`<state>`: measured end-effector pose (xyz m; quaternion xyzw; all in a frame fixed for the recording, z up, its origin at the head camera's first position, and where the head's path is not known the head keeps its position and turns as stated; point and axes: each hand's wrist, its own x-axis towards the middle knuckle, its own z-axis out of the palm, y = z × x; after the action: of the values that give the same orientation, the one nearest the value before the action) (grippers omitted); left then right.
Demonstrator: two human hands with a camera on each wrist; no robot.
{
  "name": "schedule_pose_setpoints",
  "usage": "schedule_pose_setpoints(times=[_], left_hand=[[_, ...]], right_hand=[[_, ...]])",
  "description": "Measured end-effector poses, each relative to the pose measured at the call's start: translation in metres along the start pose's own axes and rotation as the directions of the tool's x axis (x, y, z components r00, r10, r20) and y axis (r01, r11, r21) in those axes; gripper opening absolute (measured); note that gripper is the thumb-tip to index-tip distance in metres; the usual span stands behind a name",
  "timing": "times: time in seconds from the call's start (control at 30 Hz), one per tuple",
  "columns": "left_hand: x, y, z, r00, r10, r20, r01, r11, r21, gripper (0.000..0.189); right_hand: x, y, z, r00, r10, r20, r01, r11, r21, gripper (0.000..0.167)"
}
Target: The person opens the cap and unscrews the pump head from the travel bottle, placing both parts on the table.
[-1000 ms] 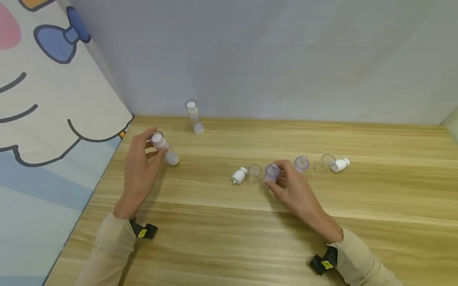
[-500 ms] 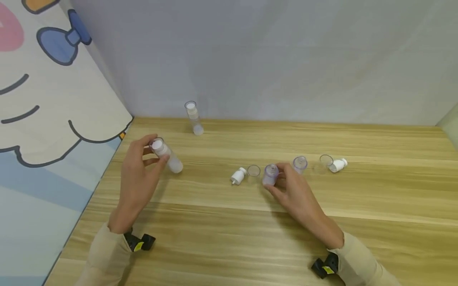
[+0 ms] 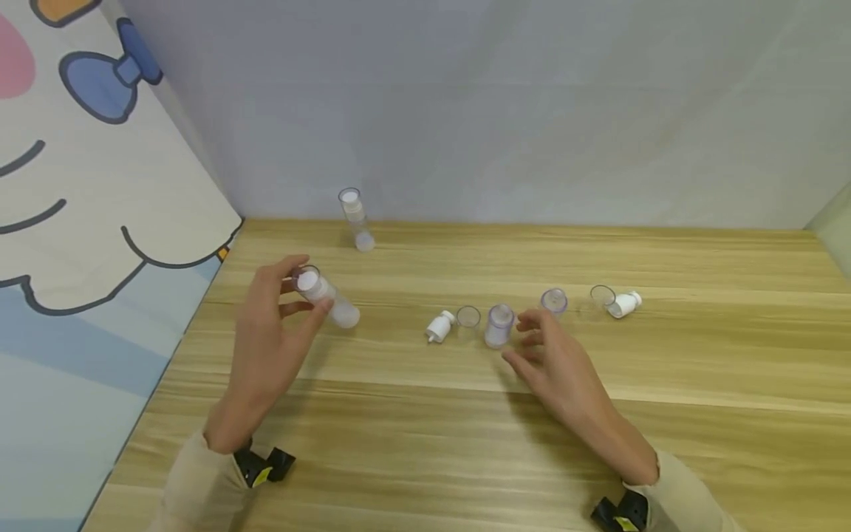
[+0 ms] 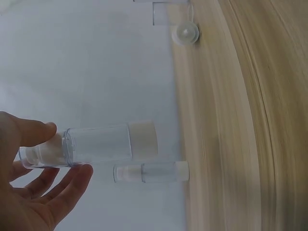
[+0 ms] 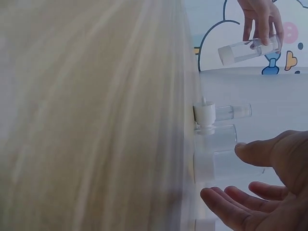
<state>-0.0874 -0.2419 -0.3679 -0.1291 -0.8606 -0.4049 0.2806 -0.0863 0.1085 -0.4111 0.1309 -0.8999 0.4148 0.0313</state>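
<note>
My left hand [image 3: 272, 332] grips a clear pump bottle [image 3: 332, 301] round its capped top. In the left wrist view this bottle [image 4: 98, 144] has a white base, a clear body and a clear cap over a white pump, and it hangs tilted above the table. My right hand [image 3: 565, 369] has its fingers apart with nothing between them. Just left of those fingers, a clear bottle body [image 3: 499, 326] with a purple-tinted rim stands upright. The right wrist view shows thumb and fingertips close by that body [image 5: 211, 166].
A second capped pump bottle [image 3: 356, 219] stands at the back left. A white pump head [image 3: 440, 326] and a clear cap [image 3: 468, 318] are left of the bottle body. To the right are another bottle body [image 3: 554, 301], a clear cap [image 3: 602, 296] and a white pump head [image 3: 624, 304].
My left hand has carried its pump bottle a little right and toward me. My right hand has let go of the bottle body and drawn back slightly to the right.
</note>
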Motion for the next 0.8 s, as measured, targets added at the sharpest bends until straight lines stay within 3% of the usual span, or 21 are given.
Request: schedule_pose_setpoints(times=[0.2,0.4,0.6,0.8], left_hand=[[-0.004,0.013,0.003,0.998,0.065,0.025,-0.066,0.997,0.030,0.059],[-0.008,0.026,0.007,0.995,0.098,0.034,-0.098,0.995,0.005,0.056],[-0.017,0.042,0.012,0.995,0.051,0.082,-0.047,0.998,-0.043,0.055],[-0.027,0.058,0.017,0.989,0.024,0.146,-0.013,0.997,-0.075,0.054]], right_hand=[[-0.011,-0.006,-0.006,1.000,-0.027,-0.007,0.027,0.999,0.039,0.045],[-0.025,-0.014,-0.010,0.997,-0.075,-0.008,0.075,0.997,0.026,0.046],[-0.037,-0.021,-0.012,0.982,-0.178,-0.064,0.178,0.984,-0.013,0.044],[-0.044,-0.028,-0.012,0.942,-0.314,-0.117,0.307,0.949,-0.071,0.049]])
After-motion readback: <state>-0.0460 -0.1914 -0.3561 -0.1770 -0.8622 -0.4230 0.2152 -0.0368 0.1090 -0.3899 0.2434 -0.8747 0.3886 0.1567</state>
